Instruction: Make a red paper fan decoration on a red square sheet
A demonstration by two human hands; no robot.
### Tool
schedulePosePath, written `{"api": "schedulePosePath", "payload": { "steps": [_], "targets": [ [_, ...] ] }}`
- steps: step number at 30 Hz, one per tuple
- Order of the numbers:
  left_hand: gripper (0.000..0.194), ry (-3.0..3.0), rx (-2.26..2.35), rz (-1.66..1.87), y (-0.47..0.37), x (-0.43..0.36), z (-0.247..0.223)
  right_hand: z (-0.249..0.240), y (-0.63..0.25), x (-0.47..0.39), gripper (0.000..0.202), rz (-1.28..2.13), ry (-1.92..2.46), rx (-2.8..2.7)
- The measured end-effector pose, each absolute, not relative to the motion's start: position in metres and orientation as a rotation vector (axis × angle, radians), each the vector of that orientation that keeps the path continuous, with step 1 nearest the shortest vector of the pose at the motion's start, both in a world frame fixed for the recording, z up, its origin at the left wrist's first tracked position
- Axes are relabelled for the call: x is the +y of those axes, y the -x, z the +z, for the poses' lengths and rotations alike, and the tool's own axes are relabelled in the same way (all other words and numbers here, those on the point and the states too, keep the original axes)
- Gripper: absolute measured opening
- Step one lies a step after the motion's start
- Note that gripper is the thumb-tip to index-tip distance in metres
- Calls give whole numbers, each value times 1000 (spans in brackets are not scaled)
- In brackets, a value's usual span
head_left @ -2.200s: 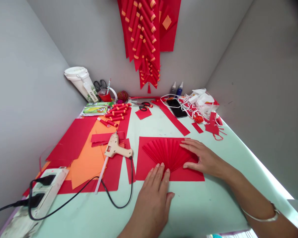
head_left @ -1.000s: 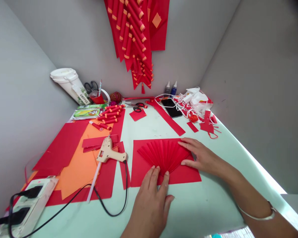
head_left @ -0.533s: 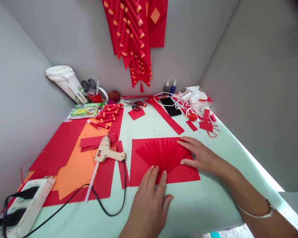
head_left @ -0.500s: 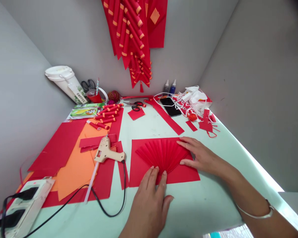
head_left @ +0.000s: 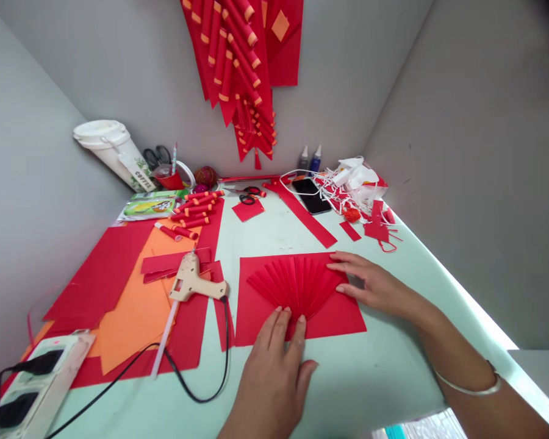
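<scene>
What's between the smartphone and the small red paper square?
A long red paper strip, crossed by white cord, and bare tabletop, in the head view.

So the left hand (head_left: 277, 366) has its fingertips on the narrow end of the pleated red paper fan (head_left: 297, 283), which is lying spread out on a flat red paper sheet (head_left: 256, 317). Right hand's (head_left: 370, 283) at the fan's right edge.

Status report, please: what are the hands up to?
Left hand on folded fan's base. Right hand at its right edge. Fan spread over red sheet. Glue gun off left.
</scene>
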State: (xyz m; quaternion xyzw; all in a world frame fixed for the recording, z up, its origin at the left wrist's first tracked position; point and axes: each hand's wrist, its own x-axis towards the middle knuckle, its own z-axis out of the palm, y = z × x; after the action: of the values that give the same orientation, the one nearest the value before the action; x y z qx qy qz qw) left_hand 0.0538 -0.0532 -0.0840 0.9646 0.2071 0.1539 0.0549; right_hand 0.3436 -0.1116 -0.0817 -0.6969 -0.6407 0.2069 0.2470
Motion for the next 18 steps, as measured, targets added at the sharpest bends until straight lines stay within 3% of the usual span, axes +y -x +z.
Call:
{"api": "schedulePosePath", "payload": {
  "steps": [18],
  "targets": [
    [49, -2950, 596, 435, -56, -55, -78, -82, -344, -112, 42, 509, 1878, -1814]
  ]
}}
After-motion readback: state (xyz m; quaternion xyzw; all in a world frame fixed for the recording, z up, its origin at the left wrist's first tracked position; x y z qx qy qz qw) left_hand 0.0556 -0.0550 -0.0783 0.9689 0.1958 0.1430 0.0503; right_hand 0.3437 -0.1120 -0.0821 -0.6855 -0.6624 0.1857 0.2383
